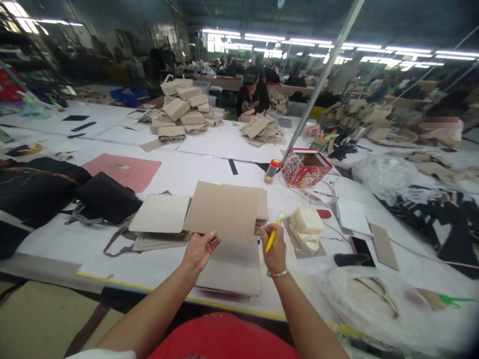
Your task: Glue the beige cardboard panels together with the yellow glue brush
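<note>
By the left hand (200,252), a beige panel (224,207) is gripped along its near edge, pinched between thumb and fingers; by the right hand (275,252), a yellow pen-like tool (271,241) is clasped just beside the panel's right side — whether the panel is touched there cannot be told. The panel is held above the table among 2 stacks: pale sheets (232,275) nearer, beige pieces (264,202) beyond. The step in hand is judged to be the lining up of 1 panel; for the next move, a steady left grip and a squared edge would be called for, the tool being kept clear. To the left, a pale board (160,214) is laid; to the right, a cream block (307,223). Farther out, a red patterned box (295,169) and bundles (183,109) are seen.
</note>
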A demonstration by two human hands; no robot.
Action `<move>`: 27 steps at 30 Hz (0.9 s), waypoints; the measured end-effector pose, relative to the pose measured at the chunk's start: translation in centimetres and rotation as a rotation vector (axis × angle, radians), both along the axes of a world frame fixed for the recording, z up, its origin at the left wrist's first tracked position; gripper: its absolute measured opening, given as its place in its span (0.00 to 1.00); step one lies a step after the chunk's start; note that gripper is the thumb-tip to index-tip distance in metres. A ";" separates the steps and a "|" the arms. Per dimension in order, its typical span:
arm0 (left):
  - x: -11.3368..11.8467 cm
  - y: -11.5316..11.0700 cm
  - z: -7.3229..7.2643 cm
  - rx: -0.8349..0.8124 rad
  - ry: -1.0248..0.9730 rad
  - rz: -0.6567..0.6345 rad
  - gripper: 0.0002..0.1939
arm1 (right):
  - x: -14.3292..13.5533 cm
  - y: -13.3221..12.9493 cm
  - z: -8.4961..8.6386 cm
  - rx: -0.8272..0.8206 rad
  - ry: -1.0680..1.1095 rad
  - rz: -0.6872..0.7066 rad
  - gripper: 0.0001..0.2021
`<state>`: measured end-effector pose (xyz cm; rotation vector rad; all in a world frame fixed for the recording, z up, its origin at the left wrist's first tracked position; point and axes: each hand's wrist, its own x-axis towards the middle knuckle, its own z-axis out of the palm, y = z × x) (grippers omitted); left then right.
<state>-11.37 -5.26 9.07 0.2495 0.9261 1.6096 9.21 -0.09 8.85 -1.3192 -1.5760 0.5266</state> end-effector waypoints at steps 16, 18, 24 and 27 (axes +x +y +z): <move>-1.4 -5.9 -6.2 -0.131 0.172 0.016 0.20 | 2.0 -4.5 -6.2 -0.335 0.341 0.225 0.16; -2.6 -6.6 -7.7 -0.224 0.316 0.044 0.19 | 2.9 -5.1 -7.1 -0.384 0.304 0.256 0.16; -4.5 -7.5 -11.7 -0.383 0.902 -0.136 0.16 | 4.1 -5.7 -9.9 -0.400 0.073 0.132 0.15; -5.1 -7.1 -12.4 -0.391 1.051 -0.182 0.15 | 3.8 -5.3 -11.0 -0.384 -0.017 0.077 0.16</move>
